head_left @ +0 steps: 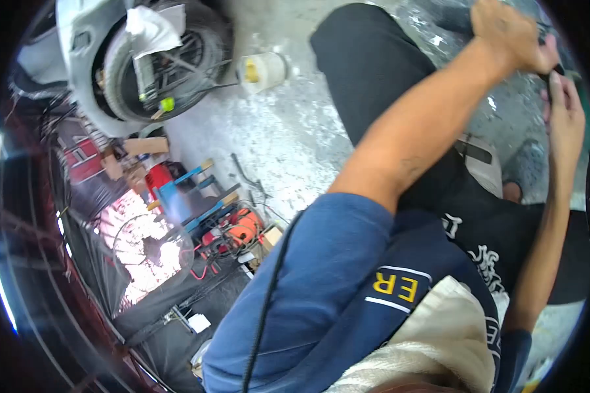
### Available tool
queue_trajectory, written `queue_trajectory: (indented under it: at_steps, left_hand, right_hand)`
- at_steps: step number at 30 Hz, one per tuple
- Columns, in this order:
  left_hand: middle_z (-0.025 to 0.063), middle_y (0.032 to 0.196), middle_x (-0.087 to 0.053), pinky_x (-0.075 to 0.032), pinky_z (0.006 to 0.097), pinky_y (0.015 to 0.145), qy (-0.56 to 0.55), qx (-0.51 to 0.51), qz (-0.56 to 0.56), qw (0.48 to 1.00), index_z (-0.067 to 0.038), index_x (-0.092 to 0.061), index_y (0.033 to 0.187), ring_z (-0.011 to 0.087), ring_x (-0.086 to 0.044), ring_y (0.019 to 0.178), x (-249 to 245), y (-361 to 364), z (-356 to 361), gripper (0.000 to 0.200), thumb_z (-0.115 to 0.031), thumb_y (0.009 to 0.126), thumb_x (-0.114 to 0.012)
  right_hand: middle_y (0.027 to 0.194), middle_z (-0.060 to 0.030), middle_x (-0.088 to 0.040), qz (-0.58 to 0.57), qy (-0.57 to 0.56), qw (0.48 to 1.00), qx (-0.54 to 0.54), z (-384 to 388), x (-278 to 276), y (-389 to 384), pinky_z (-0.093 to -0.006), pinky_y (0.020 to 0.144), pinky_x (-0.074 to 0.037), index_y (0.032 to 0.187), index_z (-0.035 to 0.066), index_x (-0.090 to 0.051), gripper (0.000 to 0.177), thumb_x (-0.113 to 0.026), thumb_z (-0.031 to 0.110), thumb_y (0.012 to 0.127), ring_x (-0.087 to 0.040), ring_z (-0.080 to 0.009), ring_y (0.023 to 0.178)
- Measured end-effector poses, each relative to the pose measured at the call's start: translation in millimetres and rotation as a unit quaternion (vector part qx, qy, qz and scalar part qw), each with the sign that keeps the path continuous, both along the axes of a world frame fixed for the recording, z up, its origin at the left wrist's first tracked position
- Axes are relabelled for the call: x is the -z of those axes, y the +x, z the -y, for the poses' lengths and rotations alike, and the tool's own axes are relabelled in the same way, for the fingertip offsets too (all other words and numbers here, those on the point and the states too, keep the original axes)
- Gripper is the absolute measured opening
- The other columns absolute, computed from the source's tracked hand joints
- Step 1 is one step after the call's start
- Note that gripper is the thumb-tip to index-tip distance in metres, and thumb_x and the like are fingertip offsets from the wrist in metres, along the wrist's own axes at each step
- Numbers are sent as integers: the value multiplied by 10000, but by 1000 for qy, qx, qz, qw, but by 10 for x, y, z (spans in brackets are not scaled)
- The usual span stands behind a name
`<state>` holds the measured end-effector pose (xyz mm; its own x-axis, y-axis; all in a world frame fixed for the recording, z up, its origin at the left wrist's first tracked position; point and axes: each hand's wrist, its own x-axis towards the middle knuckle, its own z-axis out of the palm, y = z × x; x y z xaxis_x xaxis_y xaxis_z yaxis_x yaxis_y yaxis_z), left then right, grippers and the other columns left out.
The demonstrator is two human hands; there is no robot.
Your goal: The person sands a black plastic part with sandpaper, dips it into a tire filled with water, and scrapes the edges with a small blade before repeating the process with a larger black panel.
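At the upper right, my left hand (pixel 505 36) is closed in a fist, and what its fingers wrap round is hidden. Just below it, my right hand (pixel 564 108) has its thumb and fingers pressed together at a small dark thing (pixel 549 73) between the two hands. Too little of that dark thing shows to tell its kind. Beneath the hands lies crumpled clear plastic or a glossy surface on the floor, partly blurred. My knee in black trousers (pixel 367 65) is to the left of my hands.
A wheel (pixel 190 59) on a grey car body is at the upper left, with a white cloth (pixel 154 29) over it. Beside it stands a whitish tub (pixel 264 72). Tools and an orange cord reel (pixel 244 226) lie near a fan (pixel 154 249). A light stool (pixel 482 164) is under me.
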<state>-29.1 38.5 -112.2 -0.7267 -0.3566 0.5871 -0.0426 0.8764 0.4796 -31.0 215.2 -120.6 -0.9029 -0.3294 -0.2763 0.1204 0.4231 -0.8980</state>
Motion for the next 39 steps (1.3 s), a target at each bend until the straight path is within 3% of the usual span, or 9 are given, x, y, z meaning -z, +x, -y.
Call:
queue_trajectory:
  at_steps: [3, 8, 16, 21, 24, 25, 31, 33, 39]
  left_hand:
    - [129, 546, -641, -510, 356, 560, -27, -1, 83, 996, -57, -741, 628, 236, -632, 511, 152, 59, -61, 306, -363, 625, -734]
    - [114, 384, -497, -338, 419, 365, -63, -50, -63, 995, -88, -652, 445, 318, -458, 314, 295, -23, -109, 301, -376, 526, -689]
    - [124, 682, -720, -589, 410, 675, -8, 213, 209, 954, -87, -795, 783, 324, -733, 700, 0, 295, 173, 776, -838, 606, -716]
    - [118, 828, -765, -596, 484, 794, 144, 264, 334, 893, -120, -815, 956, 369, -742, 844, -132, 426, 395, 830, -854, 576, -738]
    - [272, 966, -720, -556, 525, 821, 36, 312, 429, 847, 37, -708, 967, 460, -697, 933, -485, 372, 353, 837, -689, 587, -878]
    - [278, 1034, -711, -550, 528, 847, -8, 290, 422, 859, 16, -720, 962, 464, -687, 975, -451, 413, 272, 752, -617, 599, -898]
    - [362, 1302, -601, -517, 502, 1010, -8, 234, 269, 934, -24, -735, 982, 510, -602, 1177, -244, 611, 240, 417, -223, 628, -832]
    - [388, 1338, -564, -520, 499, 1008, 36, 233, 343, 909, -20, -730, 974, 521, -603, 1166, -280, 551, 229, 418, -224, 624, -834]
    - [433, 1393, -491, -466, 458, 1111, 19, 259, 341, 904, 0, -693, 894, 548, -512, 1305, -88, 576, 267, 359, -199, 622, -817]
  right_hand:
    - [780, 51, -595, 23, -18, 998, 59, -123, 50, 188, -190, 479, -301, 1122, 92, -697, 333, -585, 400, 1062, -425, -5, 564]
    - [772, 57, -558, 40, 8, 999, -2, -133, 333, -77, -194, 478, -270, 1177, 82, -677, 328, -557, 371, 1079, -397, -6, 564]
    - [786, 48, -556, -51, 28, 997, -55, -145, 465, -72, -214, 514, -312, 1276, 93, -663, 283, -530, 243, 1076, -406, -26, 571]
    - [975, -53, -680, -190, 58, 979, -40, 79, 287, 106, -299, 852, -497, 1261, 54, -675, 327, -594, 295, 1054, -609, -138, 888]
    - [812, 9, -631, -118, 1, 990, -73, 61, 279, 18, -256, 697, -470, 1159, 59, -710, 300, -630, 320, 1036, -554, -80, 735]
    - [706, -99, -639, -159, 19, 987, 2, 222, -122, 130, -355, 603, -475, 897, -10, -655, 170, -641, 147, 960, -614, -161, 645]
    - [838, -199, -695, -86, 30, 996, -2, 145, -211, 170, -386, 662, -505, 1039, 2, -690, 182, -651, 134, 919, -679, -268, 720]
    - [785, 2, -650, 6, -16, 1000, 12, 28, -128, 339, -256, 642, -468, 1138, 56, -722, 275, -651, 297, 1025, -553, -66, 680]
    - [795, -14, -677, -61, -11, 998, 28, 35, -94, 375, -249, 626, -474, 1146, 12, -728, 263, -673, 229, 1009, -593, -60, 703]
